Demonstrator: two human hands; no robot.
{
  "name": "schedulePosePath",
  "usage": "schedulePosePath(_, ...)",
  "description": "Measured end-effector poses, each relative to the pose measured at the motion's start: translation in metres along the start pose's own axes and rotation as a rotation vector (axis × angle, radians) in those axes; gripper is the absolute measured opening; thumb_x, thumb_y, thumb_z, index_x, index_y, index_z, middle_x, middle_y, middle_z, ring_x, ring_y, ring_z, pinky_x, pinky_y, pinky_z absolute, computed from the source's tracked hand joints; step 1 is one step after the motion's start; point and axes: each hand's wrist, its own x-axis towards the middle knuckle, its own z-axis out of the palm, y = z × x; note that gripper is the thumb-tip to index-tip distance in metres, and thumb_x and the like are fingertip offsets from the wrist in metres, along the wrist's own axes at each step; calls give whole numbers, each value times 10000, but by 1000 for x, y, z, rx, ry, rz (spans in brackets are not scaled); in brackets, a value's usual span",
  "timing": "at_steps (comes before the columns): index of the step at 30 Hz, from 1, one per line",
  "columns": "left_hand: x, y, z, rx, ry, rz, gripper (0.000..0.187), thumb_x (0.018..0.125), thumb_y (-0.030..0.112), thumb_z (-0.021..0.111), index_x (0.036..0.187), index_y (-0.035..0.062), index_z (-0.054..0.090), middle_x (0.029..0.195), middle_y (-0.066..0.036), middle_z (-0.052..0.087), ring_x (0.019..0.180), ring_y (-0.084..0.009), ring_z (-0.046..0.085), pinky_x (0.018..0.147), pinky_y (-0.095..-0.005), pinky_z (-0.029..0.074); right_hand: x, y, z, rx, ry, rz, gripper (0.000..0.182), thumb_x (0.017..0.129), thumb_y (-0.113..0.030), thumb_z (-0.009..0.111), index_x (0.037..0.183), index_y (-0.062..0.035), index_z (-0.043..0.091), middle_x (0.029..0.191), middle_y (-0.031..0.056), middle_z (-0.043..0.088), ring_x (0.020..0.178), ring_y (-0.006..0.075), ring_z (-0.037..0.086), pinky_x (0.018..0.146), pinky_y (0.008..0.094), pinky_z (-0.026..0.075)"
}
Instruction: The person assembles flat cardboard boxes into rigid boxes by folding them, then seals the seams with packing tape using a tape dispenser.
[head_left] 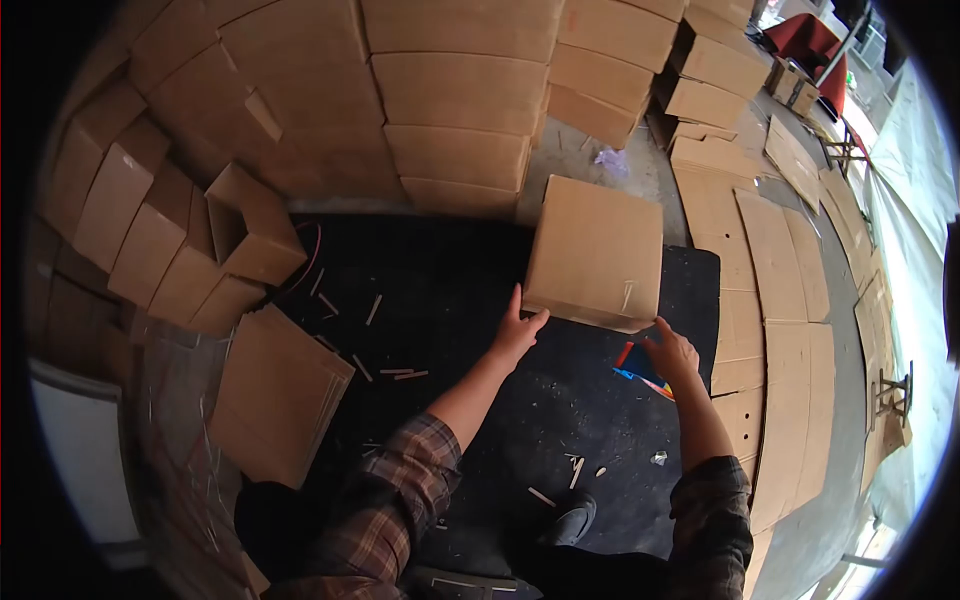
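Observation:
A closed cardboard box (598, 245) is between my two hands over the dark mat, with a strip of clear tape near its front right corner. My left hand (516, 332) grips the near left corner, index finger up along the side and thumb at the front. At the near right corner, my right hand (674, 352) holds the box with bent fingers, partly hidden from view. Just below that hand lies a flat blue, red and yellow item (645, 372) on the mat; its kind cannot be made out.
Stacked cardboard boxes (460, 90) form a wall behind the black mat (420, 280). An open box (255, 225) and flattened cardboard (275, 390) are at left. More cardboard sheets (790, 400) cover the floor at right. Small scraps (400, 374) litter the mat near my shoe (572, 522).

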Motion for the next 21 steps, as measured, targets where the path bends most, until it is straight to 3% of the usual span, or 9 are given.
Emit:
schedulePosePath(2, -1, -2, 0, 15, -24, 33, 947, 869, 366, 681, 1541, 242, 26, 1400, -129, 475, 1260, -257, 484, 872, -430, 478, -1, -8, 1, -11, -23, 22, 618, 875, -432, 607, 1419, -220, 404, 1151, 151, 659, 1070, 331, 632, 891, 435, 496)
schedulePosePath(8, 9, -16, -2, 173, 23, 62, 981, 838, 385, 705, 1543, 232, 40, 1390, -137, 486, 1234, -243, 501, 856, -439, 488, 22, 6, 20, -1, 87, -46, 680, 846, -438, 645, 1429, -198, 391, 1162, 170, 651, 1087, 351, 619, 896, 447, 495)
schedulePosePath(10, 1, -11, -4, 110, 16, 117, 948, 788, 307, 729, 1498, 11, 175, 1474, -229, 359, 1358, -312, 375, 1111, -360, 311, 27, 9, 23, 21, 74, -48, 702, 813, -412, 690, 1405, -169, 402, 1086, 248, 650, 1031, 411, 623, 856, 497, 498)
schedulePosePath(12, -3, -19, -21, 204, 50, 194, 934, 780, 315, 728, 1489, 1, 207, 1493, -237, 323, 1397, -326, 306, 1137, -369, 267, 22, 9, 21, -25, 45, -37, 747, 842, -453, 645, 1441, -141, 324, 1099, 238, 652, 1023, 392, 634, 832, 494, 507)
schedulePosePath(13, -19, -11, -37, 257, 88, 184, 882, 775, 316, 724, 1466, 0, 277, 1487, -245, 323, 1403, -328, 292, 1142, -384, 258, 17, 11, 21, 7, 75, -91, 707, 846, -441, 642, 1414, -105, 388, 1100, 245, 650, 1046, 399, 621, 869, 485, 496)
schedulePosePath(15, -32, -32, -89, 520, 332, 421, 772, 788, 294, 721, 1431, 47, 374, 1419, -205, 432, 1280, -326, 453, 1063, -388, 373, 23, 48, 43, -20, 243, -255, 633, 843, -423, 646, 1324, -40, 495, 1087, 253, 651, 1069, 403, 608, 909, 473, 479)
schedulePosePath(17, -64, -38, -157, 709, 579, 582, 669, 695, 167, 771, 1284, 24, 487, 1317, -185, 497, 1269, -351, 444, 1060, -412, 371, -5, 49, 33, 63, 227, -230, 551, 843, -396, 654, 1210, 9, 588, 1099, 257, 646, 1087, 398, 601, 935, 453, 469)
schedulePosePath(20, -143, -30, -240, 1141, 908, 131, 920, 654, 233, 841, 1422, 139, 342, 1503, -152, 278, 1348, -378, 332, 1010, -469, 413, -61, 37, 8, 146, 59, -228, 484, 838, -342, 666, 1161, 16, 622, 1107, 252, 646, 1067, 384, 616, 921, 430, 479)
schedulePosePath(21, -158, -47, -273, 1118, 849, 176, 1022, 632, 275, 864, 1473, 240, 284, 1551, -108, 206, 1397, -374, 256, 1029, -574, 369, -76, 34, 6, 157, 43, -227, 464, 835, -325, 670, 1143, 21, 632, 1103, 250, 649, 1063, 377, 621, 916, 422, 482)
